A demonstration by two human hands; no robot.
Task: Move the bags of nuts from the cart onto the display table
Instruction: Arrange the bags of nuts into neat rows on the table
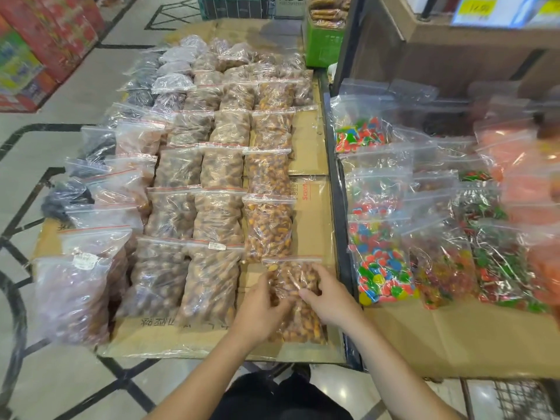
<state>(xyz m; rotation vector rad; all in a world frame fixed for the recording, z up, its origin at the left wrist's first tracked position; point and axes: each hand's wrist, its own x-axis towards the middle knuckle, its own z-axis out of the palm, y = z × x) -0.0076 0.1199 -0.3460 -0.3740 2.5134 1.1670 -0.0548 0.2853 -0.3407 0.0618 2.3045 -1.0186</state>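
A clear zip bag of orange-brown nuts [298, 324] lies at the near end of the rightmost row on the cardboard-covered display table [312, 207]. My left hand [262, 304] grips its left edge with curled fingers. On the bag's upper right side, my right hand [331, 295] holds it with the thumb across the top. Several more bags of nuts [218, 216] lie in neat rows further up the table. Only a wire corner of the cart [515, 400] shows at the bottom right.
Right of the table, bags of coloured candy [381, 268] lie in rows on another cardboard surface [454, 338]. A dark metal edge [341, 207] separates the two. Red boxes [45, 40] stand on the tiled floor at far left, and a green crate [322, 47] beyond the table.
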